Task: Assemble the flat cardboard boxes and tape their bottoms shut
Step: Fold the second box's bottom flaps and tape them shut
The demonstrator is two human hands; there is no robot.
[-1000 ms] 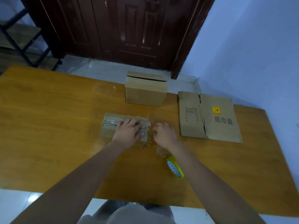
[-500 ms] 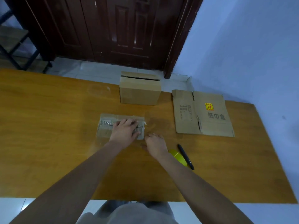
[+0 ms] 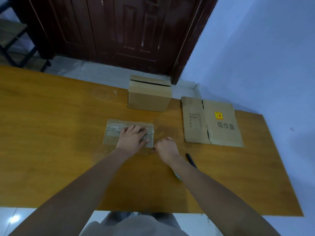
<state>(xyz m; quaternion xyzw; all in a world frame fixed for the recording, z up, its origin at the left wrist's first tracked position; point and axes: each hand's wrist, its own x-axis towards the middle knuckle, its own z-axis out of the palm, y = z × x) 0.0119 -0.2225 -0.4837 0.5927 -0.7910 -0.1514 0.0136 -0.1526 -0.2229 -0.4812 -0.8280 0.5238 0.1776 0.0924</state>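
Observation:
A small cardboard box [image 3: 112,133] with clear tape along its upper face sits mid-table. My left hand [image 3: 132,138] rests flat on it, fingers spread and straight. My right hand [image 3: 166,148] is at the box's near right corner, fingers curled with the tips against the corner; whether they pinch anything is hidden. A taped, assembled box [image 3: 149,97] stands behind. A flat, unfolded box [image 3: 213,123] with a yellow label lies to the right. The tape roll [image 3: 177,176] is mostly hidden under my right forearm.
A black pen-like tool [image 3: 191,160] lies just right of my right wrist. The wooden table [image 3: 51,150] ends at a blue wall on the right. A dark wooden door [image 3: 127,31] stands beyond the far edge, with a metal shelf frame [image 3: 15,40] at far left.
My right hand has drawn back from the box's right end to its near right corner. The tape roll now lies on the table under my forearm. My left hand has stayed put.

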